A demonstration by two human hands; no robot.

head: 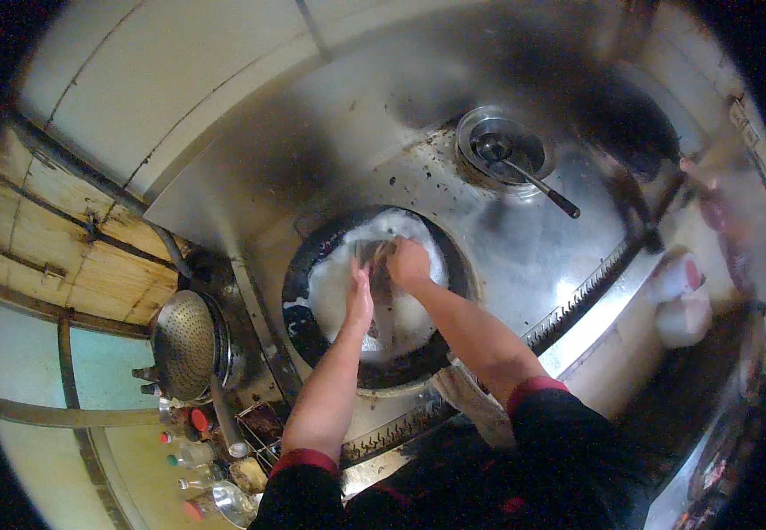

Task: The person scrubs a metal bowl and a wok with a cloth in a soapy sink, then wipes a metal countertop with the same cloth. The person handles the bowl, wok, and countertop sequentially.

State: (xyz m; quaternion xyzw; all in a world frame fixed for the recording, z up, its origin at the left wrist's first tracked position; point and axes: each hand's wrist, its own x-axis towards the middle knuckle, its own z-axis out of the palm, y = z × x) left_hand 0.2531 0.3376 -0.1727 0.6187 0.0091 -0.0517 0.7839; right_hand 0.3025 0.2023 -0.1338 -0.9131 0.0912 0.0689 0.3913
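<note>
Both of my hands are over a large dark wok [317, 361] that holds water topped with white foam [336, 298]. My left hand [359, 295] is seen edge-on, fingers stretched towards the far side of the wok. To its right, my right hand [409, 262] has bent fingers around the edge of a blurred greyish thing [378, 254]. That thing lies between the two hands, and motion blur hides what it is. Whether my left fingers grip it or only touch it, I cannot tell.
A metal pot [466, 146] with a ladle [542, 185] stands on the steel stove top [522, 265]. Left of the wok are a perforated strainer [184, 344] and several bottles [194, 454]. A cloth [472, 397] hangs by the front edge. A container with a red part [678, 275] is at right.
</note>
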